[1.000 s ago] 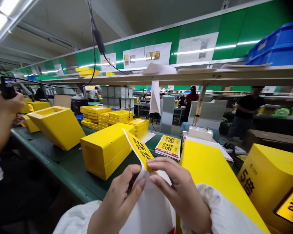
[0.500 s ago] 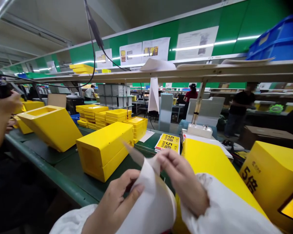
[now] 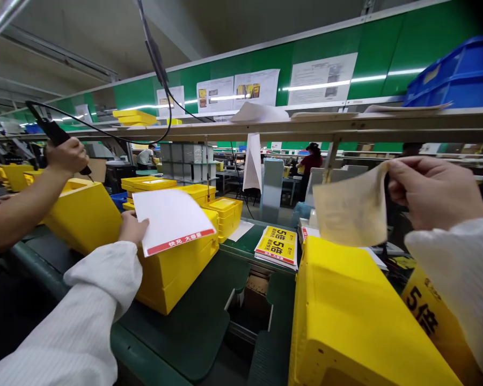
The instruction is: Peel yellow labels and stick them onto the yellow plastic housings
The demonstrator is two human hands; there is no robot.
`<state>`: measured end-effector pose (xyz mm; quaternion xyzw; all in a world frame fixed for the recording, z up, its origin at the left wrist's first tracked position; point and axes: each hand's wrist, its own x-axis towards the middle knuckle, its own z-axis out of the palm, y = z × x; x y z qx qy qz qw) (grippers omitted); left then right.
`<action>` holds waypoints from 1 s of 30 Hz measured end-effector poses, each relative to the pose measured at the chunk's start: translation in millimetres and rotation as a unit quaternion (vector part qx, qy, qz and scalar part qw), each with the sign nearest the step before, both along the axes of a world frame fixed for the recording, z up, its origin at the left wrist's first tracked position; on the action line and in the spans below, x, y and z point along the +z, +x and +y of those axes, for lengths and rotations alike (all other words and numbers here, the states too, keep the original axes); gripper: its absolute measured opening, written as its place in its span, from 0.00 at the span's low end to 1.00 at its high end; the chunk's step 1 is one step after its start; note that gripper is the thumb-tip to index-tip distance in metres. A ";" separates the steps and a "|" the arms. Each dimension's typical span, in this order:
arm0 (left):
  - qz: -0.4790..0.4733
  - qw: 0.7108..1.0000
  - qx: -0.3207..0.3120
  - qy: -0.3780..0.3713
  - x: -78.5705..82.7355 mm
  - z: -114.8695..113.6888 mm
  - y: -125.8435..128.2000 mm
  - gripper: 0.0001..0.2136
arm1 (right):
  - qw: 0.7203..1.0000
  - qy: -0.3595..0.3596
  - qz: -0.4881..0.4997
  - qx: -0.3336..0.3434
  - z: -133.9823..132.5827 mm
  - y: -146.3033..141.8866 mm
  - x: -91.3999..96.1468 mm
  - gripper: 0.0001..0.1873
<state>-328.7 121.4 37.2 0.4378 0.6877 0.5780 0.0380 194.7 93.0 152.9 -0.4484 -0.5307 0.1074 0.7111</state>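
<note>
Over yellow box [image 3: 177, 284], left hand [image 3: 132, 227] holding sheet [image 3: 171, 220] printed 快充 大容量

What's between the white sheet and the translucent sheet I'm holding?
The head view shows a stack of yellow printed cards on the green conveyor belt between the white sheet and the translucent sheet, with stacked yellow trays nearer the white sheet.
</note>
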 end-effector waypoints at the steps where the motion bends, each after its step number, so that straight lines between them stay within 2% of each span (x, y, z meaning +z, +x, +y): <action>1: 0.023 1.000 0.010 0.000 -4.0 4.0 -4.7 0.15 | 0.999 -0.012 -0.032 0.007 -4.3 0.1 -4.9 0.12; 3: 0.056 0.998 0.024 -0.005 -8.3 7.3 -10.6 0.17 | 0.996 -0.025 -0.071 0.041 -10.1 -1.2 -10.4 0.15; 5: 0.074 0.997 0.036 -0.012 -5.2 4.7 -8.3 0.18 | 0.991 -0.039 -0.069 0.110 -14.1 -3.5 -8.2 0.14; 7: 0.105 0.993 0.047 0.002 4.7 -5.6 10.0 0.16 | 0.981 -0.051 -0.054 0.181 -19.8 -6.5 -0.9 0.12; 8: 0.120 0.992 0.040 0.023 10.8 -14.6 27.4 0.14 | 0.974 -0.050 -0.046 0.216 -24.3 -8.1 2.8 0.10; 9: 0.120 0.991 0.015 0.048 16.4 -26.7 50.4 0.13 | 0.967 -0.041 -0.041 0.248 -30.1 -9.8 5.5 0.09; 10: 0.060 0.993 -0.052 0.084 20.7 -41.5 78.4 0.14 | 0.960 -0.024 -0.042 0.277 -37.2 -11.3 6.4 0.08; 11: -0.036 0.979 -0.187 0.074 23.1 -58.4 110.2 0.17 | 0.951 -0.002 -0.048 0.305 -45.6 -12.5 5.2 0.07; 12: -0.121 0.932 -0.343 0.015 23.2 -76.1 143.8 0.22 | 0.943 0.019 -0.061 0.327 -55.2 -13.3 1.6 0.07; 13: -0.192 0.844 -0.491 -0.102 21.4 -93.2 177.3 0.28 | 0.936 0.036 -0.081 0.342 -65.9 -13.4 -4.2 0.07; 14: -0.261 0.739 -0.591 -0.193 18.1 -108.2 208.8 0.33 | 0.931 0.048 -0.112 0.345 -77.3 -12.7 -12.0 0.08; 15: -0.334 0.660 -0.638 -0.216 14.1 -119.6 236.6 0.34 | 0.928 0.053 -0.151 0.335 -88.9 -11.2 -21.3 0.09; 16: -0.384 0.620 -0.654 -0.201 10.0 -126.9 259.8 0.33 | 0.927 0.056 -0.199 0.312 -100.5 -8.9 -31.4 0.11; 17: -0.415 0.608 -0.655 -0.173 6.5 -129.9 278.2 0.29 | 0.925 0.058 -0.252 0.279 -111.2 -5.7 -42.0 0.14; 19: -0.423 0.642 -0.632 -0.101 2.2 -124.4 302.6 0.18 | 0.913 0.064 -0.350 0.199 -128.2 2.5 -62.9 0.16; 21: -0.385 0.679 -0.623 -0.063 1.2 -109.5 317.4 0.15 | 0.904 0.068 -0.408 0.108 -136.4 12.0 -81.8 0.13; 22: -0.363 0.684 -0.630 -0.056 1.8 -100.9 323.8 0.15 | 0.906 0.061 -0.414 0.058 -136.7 17.0 -90.1 0.10; 24: -0.319 0.686 -0.652 -0.045 4.4 -84.4 337.3 0.13 | 0.933 0.036 -0.356 -0.035 -130.1 27.3 -103.8 0.05; 25: -0.295 0.689 -0.662 -0.037 6.3 -77.1 344.4 0.13 | 0.954 0.015 -0.295 -0.055 -124.1 32.7 -109.1 0.05; 27: -0.233 0.712 -0.663 -0.010 10.4 -64.1 357.5 0.13 | 0.990 -0.039 -0.136 -0.031 -109.4 44.1 -116.6 0.10; 28: -0.205 0.730 -0.652 0.004 12.2 -57.9 362.9 0.14 | 0.996 -0.064 -0.059 0.001 -101.7 50.0 -119.0 0.13; 30: -0.178 0.766 -0.618 0.005 13.7 -45.2 370.4 0.16 | 0.991 -0.102 0.057 0.060 -88.0 61.1 -122.4 0.16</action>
